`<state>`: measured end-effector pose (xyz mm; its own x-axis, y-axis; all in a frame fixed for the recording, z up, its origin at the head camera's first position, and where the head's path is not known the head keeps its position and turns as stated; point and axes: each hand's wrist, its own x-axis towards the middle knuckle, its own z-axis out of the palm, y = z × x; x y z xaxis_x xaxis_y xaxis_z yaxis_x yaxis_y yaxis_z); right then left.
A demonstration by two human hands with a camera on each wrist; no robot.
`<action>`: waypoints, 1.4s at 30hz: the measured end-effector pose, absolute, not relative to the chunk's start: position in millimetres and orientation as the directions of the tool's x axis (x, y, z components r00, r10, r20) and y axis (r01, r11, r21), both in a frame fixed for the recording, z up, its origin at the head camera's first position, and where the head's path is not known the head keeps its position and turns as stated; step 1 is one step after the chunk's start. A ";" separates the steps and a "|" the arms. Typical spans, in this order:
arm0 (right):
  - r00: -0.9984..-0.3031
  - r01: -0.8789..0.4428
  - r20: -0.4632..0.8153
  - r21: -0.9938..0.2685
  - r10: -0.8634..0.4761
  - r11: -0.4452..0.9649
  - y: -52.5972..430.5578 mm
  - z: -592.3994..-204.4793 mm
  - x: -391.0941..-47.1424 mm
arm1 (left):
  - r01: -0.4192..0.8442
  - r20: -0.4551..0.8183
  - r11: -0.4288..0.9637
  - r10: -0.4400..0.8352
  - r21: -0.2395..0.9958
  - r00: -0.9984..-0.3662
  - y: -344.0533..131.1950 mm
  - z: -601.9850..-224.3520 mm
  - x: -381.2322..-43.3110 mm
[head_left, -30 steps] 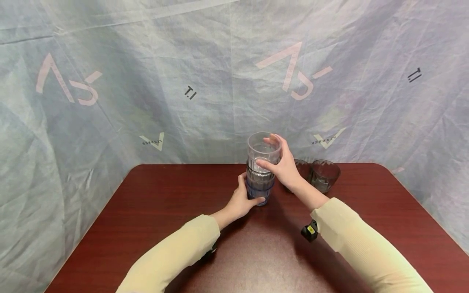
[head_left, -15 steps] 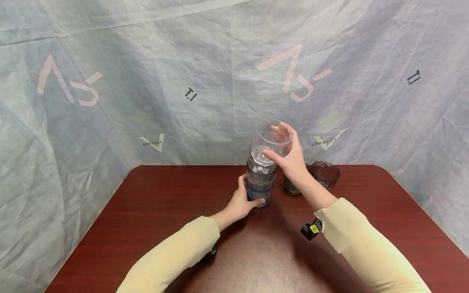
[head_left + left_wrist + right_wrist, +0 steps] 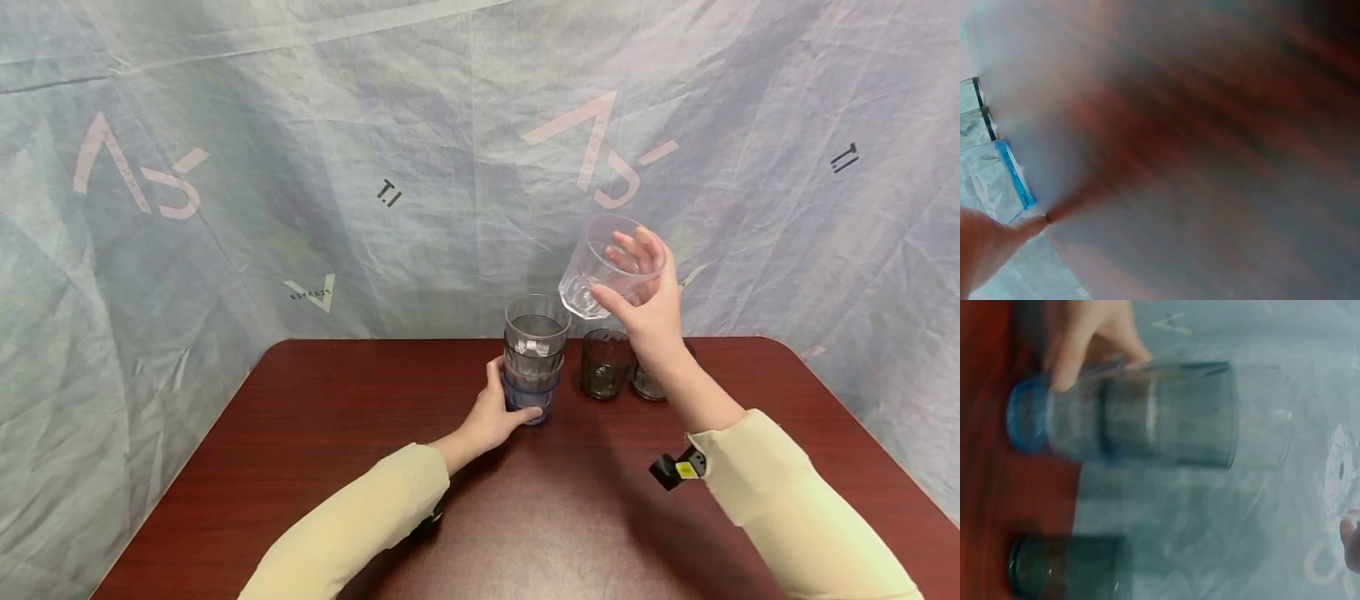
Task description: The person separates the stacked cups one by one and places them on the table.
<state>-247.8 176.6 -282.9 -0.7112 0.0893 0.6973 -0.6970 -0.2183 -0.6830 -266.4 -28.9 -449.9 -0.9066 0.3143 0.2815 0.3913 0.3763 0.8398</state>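
On the table a stack of nested glasses [image 3: 534, 354] stands upright, bluish at the bottom, grey in the middle, clear at the top. Low down, my left hand [image 3: 491, 415] grips its bluish bottom glass, whose blue rim [image 3: 1015, 175] shows in the left wrist view. Up and to the right of the stack, my right hand [image 3: 651, 312] holds a clear glass [image 3: 583, 279], thumb on the near side and fingers behind. That glass is tilted, its mouth toward the upper right. In the right wrist view its faceted base [image 3: 1341, 472] appears apart from the stack's top rim.
Two dark grey glasses stand right of the stack: one glass [image 3: 603, 367] in plain sight, the other glass [image 3: 648, 383] partly behind my right wrist. A grey printed cloth [image 3: 450, 208] hangs behind the reddish-brown table [image 3: 337, 400].
My right hand has drawn the clear glass up out of the stack and moved it right, tilting it. The left hand has stayed at the stack's bottom.
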 end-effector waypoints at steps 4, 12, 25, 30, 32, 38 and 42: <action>-0.721 -0.693 0.685 -0.709 0.107 -0.130 195.3 -288.7 -242.8 | 0.393 0.280 0.379 0.318 0.838 -0.906 -29.6 -450.6 -266.2; -0.746 -0.656 0.651 -0.754 0.140 0.011 235.4 -304.5 -233.4 | 0.399 0.287 0.381 0.319 0.834 -0.903 -29.5 -451.3 -267.0; -0.809 -0.392 0.540 -0.790 0.232 0.472 308.0 -338.2 -244.5 | 0.395 0.286 0.368 0.319 0.842 -0.904 -29.4 -451.8 -266.8; -0.806 -0.334 0.516 -0.800 0.290 0.498 326.6 -351.9 -251.5 | 0.393 0.281 0.367 0.322 0.843 -0.904 -29.6 -451.0 -266.2; -0.800 -0.310 0.508 -0.806 0.320 0.503 333.6 -356.7 -253.7 | 0.391 0.280 0.367 0.321 0.844 -0.905 -29.7 -450.7 -266.0; -0.819 -0.215 0.438 -0.833 0.371 0.509 355.0 -370.2 -256.0 | 0.387 0.273 0.375 0.323 0.842 -0.906 -29.5 -449.3 -265.7; -0.850 -0.186 0.397 -0.842 0.347 0.506 366.5 -381.7 -255.8 | 0.380 0.265 0.379 0.323 0.844 -0.909 -29.3 -447.7 -265.1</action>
